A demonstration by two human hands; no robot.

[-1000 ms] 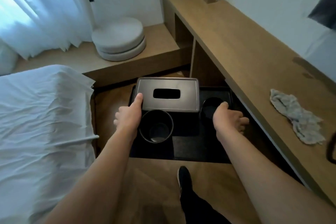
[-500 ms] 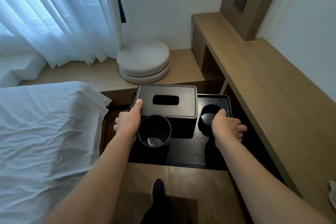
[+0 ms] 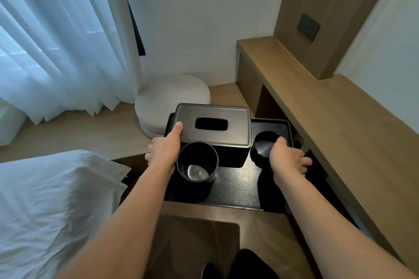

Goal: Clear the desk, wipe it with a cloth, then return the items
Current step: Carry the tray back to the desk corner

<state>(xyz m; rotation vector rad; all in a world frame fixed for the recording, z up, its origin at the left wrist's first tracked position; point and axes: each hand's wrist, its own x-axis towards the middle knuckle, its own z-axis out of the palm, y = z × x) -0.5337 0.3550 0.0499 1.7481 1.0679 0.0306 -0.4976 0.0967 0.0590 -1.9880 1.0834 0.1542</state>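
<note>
Head view: looking down over two bare forearms at a loaded black tray (image 3: pixel 235 188), carried at waist height between a bed (image 3: pixel 45 199) on the left and a long wooden desk (image 3: pixel 340 124) on the right.

Tray: flat, dark, with a low raised rim; gripped at both side edges, likely to keep it level so nothing slides.

Tissue box (image 3: pixel 212 128): dark, grey lid with an oval slot, lying across the far half of the tray.

Cup (image 3: pixel 196 162): black, upright, shiny inside, at the near left, touching the box front.

Small cup (image 3: pixel 264 146): black, upright, at the far right, just beside the box end.

Left hand (image 3: pixel 164 150): closed on the tray's left edge, thumb stretched forward onto the box lid, probably steadying the box; fingers curled under, mostly hidden.

Right hand (image 3: pixel 286 159): closed on the tray's right edge, thumb on top next to the small cup, fingers wrapped below the rim.

Desk: bare along the visible stretch; no cloth in sight.

Stage, as a judgement: items gathered on one tray for a single trip; carrying to or from the desk cannot be told.

Risk: tilting could tip either cup.

Surroundings: white curtain (image 3: pixel 56 41) at the window, round cushions (image 3: pixel 172 95) on a low wooden platform beyond the tray.
</note>
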